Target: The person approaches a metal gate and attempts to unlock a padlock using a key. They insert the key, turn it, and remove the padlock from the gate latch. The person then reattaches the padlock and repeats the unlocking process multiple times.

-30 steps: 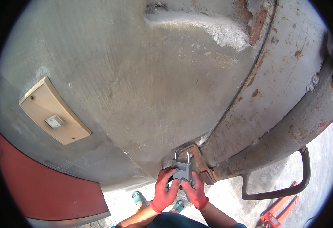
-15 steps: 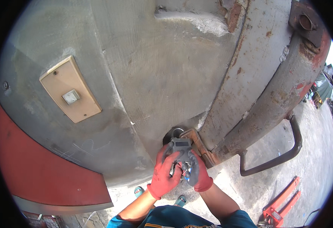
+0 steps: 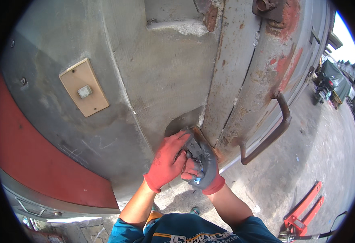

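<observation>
A grey padlock (image 3: 193, 148) sits between my two gloved hands, low at the wall beside a rusty steel bracket (image 3: 201, 133). My left hand (image 3: 165, 161), in a red glove with dark fingertips, is closed on its left side, fingers over the top. My right hand (image 3: 210, 170) bears a like glove, its dark coated side showing. Its fingers are curled around a small bunch of keys (image 3: 201, 167) with a blue piece (image 3: 197, 181), just below the padlock. The padlock's shackle is hidden behind my left fingers.
A beige switch plate (image 3: 84, 87) is on the grey wall, above a red panel (image 3: 43, 150). At the right stand a rusty door post (image 3: 252, 95) and bent bar handle (image 3: 283, 125). A red pallet jack (image 3: 303, 214) and a covered motorbike (image 3: 327, 81) are farther off.
The view has swung to the right, showing more of the yard. My left hand has moved up over the padlock's top, and the padlock is now tilted, its shackle no longer showing.
</observation>
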The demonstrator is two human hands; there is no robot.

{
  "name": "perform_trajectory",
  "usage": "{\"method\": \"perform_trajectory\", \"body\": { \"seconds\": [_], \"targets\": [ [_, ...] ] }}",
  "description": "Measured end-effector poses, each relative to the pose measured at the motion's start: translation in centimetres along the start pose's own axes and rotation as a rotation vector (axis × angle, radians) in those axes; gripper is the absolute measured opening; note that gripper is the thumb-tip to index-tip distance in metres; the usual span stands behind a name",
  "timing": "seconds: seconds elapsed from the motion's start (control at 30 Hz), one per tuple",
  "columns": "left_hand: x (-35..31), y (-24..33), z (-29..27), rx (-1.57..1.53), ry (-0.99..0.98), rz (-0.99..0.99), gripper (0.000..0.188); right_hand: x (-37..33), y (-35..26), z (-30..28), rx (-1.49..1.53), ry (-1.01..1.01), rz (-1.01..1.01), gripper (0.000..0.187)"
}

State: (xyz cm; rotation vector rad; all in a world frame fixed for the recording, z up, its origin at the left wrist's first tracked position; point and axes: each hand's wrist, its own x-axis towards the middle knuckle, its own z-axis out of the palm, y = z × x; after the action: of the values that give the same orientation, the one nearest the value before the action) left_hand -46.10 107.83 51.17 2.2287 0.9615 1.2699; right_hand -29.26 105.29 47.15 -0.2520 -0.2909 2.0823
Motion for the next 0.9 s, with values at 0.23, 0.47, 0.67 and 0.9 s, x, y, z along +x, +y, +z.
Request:
{"method": "perform_trajectory", "body": {
  "seconds": [0.23,0.47,0.67,0.9],
  "targets": [
    [0.6,-1.0,0.0,-0.132,-0.067,0.008,0.059,0.4,-0.4,-0.1,0.035,-0.084,0.039,0.057],
    [1.0,-1.8,0.5,-0.290,-0.071,-0.044,0.062,1.0,-0.7,-0.6,-0.009,-0.151,0.047,0.056],
    [0.9,-2.1,1.1,-0.397,-0.070,-0.111,0.061,1.1,-0.5,-0.7,0.075,-0.184,0.066,0.056],
    [0.6,-3.0,2.0,-0.446,-0.059,-0.119,0.060,1.1,-0.1,-1.2,0.043,-0.223,0.002,0.051]
  ]
}}
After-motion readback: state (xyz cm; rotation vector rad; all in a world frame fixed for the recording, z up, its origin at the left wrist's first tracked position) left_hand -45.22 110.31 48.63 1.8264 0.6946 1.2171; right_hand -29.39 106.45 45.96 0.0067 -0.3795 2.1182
